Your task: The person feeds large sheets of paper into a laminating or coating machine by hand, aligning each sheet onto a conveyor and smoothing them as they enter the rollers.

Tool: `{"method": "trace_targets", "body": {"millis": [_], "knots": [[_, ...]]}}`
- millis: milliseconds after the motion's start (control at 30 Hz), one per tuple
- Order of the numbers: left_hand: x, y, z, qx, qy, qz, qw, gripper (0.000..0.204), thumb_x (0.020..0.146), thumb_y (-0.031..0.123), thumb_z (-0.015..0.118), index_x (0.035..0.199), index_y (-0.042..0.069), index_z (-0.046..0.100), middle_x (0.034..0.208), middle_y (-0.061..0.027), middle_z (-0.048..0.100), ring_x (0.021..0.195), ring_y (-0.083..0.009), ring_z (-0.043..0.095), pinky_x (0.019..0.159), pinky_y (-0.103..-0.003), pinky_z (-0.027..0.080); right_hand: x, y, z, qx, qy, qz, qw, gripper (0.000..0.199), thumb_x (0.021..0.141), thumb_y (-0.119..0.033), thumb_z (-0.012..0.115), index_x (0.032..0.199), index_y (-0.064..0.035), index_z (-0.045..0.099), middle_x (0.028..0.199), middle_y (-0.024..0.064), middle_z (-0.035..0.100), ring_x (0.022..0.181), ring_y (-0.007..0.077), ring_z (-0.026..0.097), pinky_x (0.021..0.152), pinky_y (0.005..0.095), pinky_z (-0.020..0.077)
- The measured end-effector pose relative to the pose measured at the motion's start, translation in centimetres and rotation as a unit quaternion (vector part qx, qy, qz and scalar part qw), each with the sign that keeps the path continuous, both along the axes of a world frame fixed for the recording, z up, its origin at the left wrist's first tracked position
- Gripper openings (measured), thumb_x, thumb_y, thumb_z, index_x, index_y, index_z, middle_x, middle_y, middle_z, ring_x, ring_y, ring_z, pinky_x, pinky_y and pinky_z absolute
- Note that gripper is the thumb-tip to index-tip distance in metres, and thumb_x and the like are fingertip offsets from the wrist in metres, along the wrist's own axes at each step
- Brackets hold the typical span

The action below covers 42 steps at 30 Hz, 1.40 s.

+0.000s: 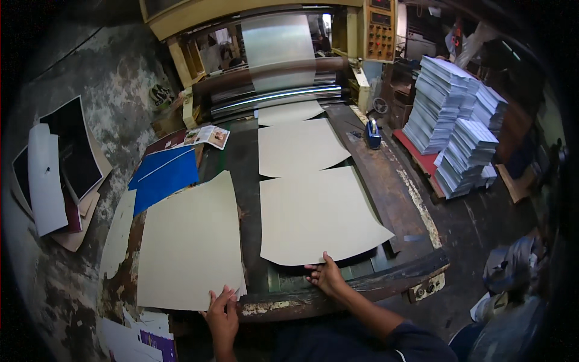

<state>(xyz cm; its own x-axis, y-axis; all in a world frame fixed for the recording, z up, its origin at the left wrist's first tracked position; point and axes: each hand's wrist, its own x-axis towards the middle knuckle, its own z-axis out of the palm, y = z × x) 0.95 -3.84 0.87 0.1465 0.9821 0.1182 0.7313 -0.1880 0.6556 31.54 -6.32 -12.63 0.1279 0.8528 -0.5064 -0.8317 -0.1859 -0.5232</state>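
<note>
A stack of cream sheets (190,241) lies on the left of the worktable. My left hand (222,317) is at its near edge, fingers apart, fingertips against the edge by the near right corner. To the right, a row of cream sheets runs from the rollers toward me, and the nearest sheet (319,211) has a curled front edge. My right hand (329,279) is at that edge with its palm turned up. Its thumb overlaps the edge while the other fingers spread to the left just below it; no grip shows.
A roller machine (277,96) with a control panel (380,27) stands at the far end. Blue sheets (166,172) and a printed leaflet (211,136) lie at left. A blue tape dispenser (373,134) sits on the right side. Tall paper stacks (440,108) stand on a red pallet (416,154).
</note>
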Motion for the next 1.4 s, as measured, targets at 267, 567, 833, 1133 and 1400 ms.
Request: {"method": "trace_targets", "body": {"millis": [267, 567, 833, 1133, 1400], "knots": [[-2.6, 0.7, -0.4, 0.068, -0.192, 0.087, 0.975, 0.031, 0.093, 0.021, 0.059, 0.116, 0.001, 0.063, 0.122, -0.0245, 0.059, 0.122, -0.0391, 0.051, 0.105, -0.046, 0.036, -0.8, 1.1, -1.7, -0.047, -0.037, -0.094, 0.994, 0.064, 0.094, -0.051, 0.046, 0.145, -0.0221, 0.02, 0.128, 0.0148, 0.051, 0.088, 0.0252, 0.056, 0.08, 0.0442, 0.0529], [1.1, -2.6, 2.2, 0.088, -0.041, -0.376, 0.921, 0.025, 0.094, 0.021, 0.057, 0.111, 0.008, 0.069, 0.121, -0.0195, 0.062, 0.127, -0.042, 0.046, 0.106, -0.057, 0.03, 1.2, -5.5, 5.5, 0.181, -0.105, 0.149, 0.966, 0.05, 0.092, -0.046, 0.056, 0.118, -0.0028, 0.055, 0.102, 0.0082, 0.062, 0.074, 0.0145, 0.06, 0.066, 0.03, 0.0519], [-1.3, 1.1, 2.1, 0.099, 0.052, -0.238, 0.965, 0.074, 0.071, 0.044, 0.078, 0.122, -0.004, 0.057, 0.139, -0.0203, 0.047, 0.133, -0.0397, 0.039, 0.109, -0.05, 0.032, 0.0, -9.7, 2.6, 0.027, -0.081, 0.111, 0.99, 0.035, 0.095, -0.032, 0.057, 0.103, 0.002, 0.056, 0.08, 0.013, 0.063, 0.071, 0.0188, 0.06, 0.068, 0.0318, 0.0492], [-3.7, 4.8, -0.2, 0.003, -0.09, -0.196, 0.977, 0.047, 0.071, 0.026, 0.08, 0.107, -0.001, 0.066, 0.121, -0.0143, 0.064, 0.127, -0.0316, 0.05, 0.111, -0.047, 0.027, -3.2, -16.2, 0.8, -0.016, -0.039, 0.198, 0.979, 0.05, 0.1, -0.039, 0.043, 0.128, 0.002, 0.044, 0.108, 0.0229, 0.065, 0.08, 0.0201, 0.063, 0.076, 0.0352, 0.0517], [-5.0, 5.3, -3.0, -0.1, -0.178, -0.187, 0.961, 0.053, 0.087, 0.026, 0.07, 0.121, -0.011, 0.055, 0.133, -0.0243, 0.051, 0.127, -0.0311, 0.047, 0.107, -0.041, 0.035, -3.1, -16.0, 0.2, -0.016, -0.022, 0.198, 0.98, 0.055, 0.1, -0.046, 0.04, 0.13, 0.0007, 0.046, 0.113, 0.0176, 0.065, 0.084, 0.0173, 0.061, 0.079, 0.0343, 0.0523]]}}
